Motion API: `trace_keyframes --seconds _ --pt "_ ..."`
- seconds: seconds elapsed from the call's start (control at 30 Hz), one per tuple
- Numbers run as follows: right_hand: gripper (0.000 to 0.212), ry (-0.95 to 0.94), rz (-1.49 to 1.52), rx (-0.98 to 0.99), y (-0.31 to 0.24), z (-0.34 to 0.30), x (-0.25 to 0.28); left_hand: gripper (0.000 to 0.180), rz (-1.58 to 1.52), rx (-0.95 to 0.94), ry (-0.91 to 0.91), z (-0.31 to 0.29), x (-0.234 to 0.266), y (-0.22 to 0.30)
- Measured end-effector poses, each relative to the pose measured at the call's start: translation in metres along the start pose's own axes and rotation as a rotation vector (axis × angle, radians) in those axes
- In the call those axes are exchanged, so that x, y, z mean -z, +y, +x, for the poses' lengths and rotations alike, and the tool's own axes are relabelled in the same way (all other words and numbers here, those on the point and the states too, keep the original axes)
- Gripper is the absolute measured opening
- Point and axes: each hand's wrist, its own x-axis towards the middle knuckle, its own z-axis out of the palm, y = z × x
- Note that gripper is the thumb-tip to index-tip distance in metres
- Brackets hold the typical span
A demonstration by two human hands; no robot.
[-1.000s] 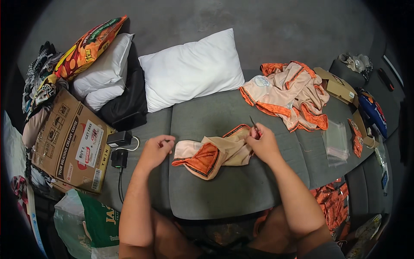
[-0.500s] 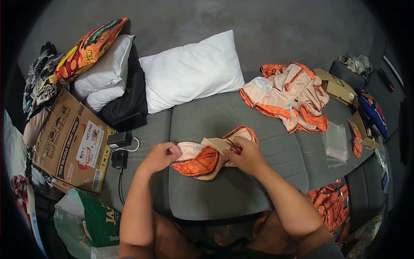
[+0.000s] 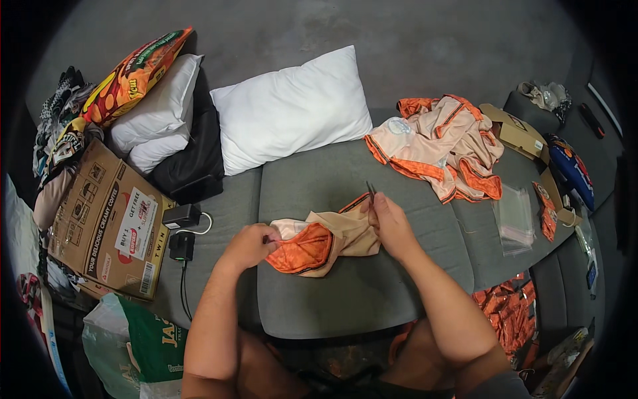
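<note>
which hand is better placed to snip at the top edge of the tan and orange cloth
Right, probably. The right hand holds small scissors with tips pointing up at the garment's upper edge. The left hand pinches the orange end, steadying it.

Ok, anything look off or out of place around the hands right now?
Nothing damaged or spilled. The left hand and right hand hold a tan and orange garment on the grey cushion. A similar garment pile lies crumpled behind, merely untidy.
</note>
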Motion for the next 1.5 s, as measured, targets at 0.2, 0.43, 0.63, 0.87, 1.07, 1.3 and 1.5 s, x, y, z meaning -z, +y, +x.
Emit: trace_keyframes --seconds 0.2,0.43,0.63,0.87,1.07,1.3,1.5 --pt "0.038 0.024 0.332 -0.208 -0.012 0.010 0.030 0.041 -0.152 -0.234 0.267 0.006 -0.028 0.062" --pt "0.035 0.343 0.396 -0.076 -0.024 0.021 0.067 0.035 0.350 -0.284 0.454 0.038 -0.079 0.106" --pt "0.034 0.539 0.446 0.072 -0.011 0.030 0.062 0.033 -0.210 -0.219 0.433 0.143 -0.057 0.123" --pt "0.037 0.874 0.831 0.067 -0.023 0.025 0.105 0.050 -0.933 -0.379 0.296 0.190 0.053 0.315" --pt "0.036 0.958 0.825 -0.041 -0.014 0.026 0.112 0.050 -0.112 -0.584 0.096 0.063 0.030 0.309" --pt "0.026 0.714 0.869 -0.106 -0.004 0.028 0.080 0.026 0.110 -0.406 0.041 -0.185 0.033 0.177" --pt "0.034 0.639 0.739 -0.039 -0.014 0.005 0.081 0.027 0.371 0.434 0.680 -0.347 0.158 0.079"
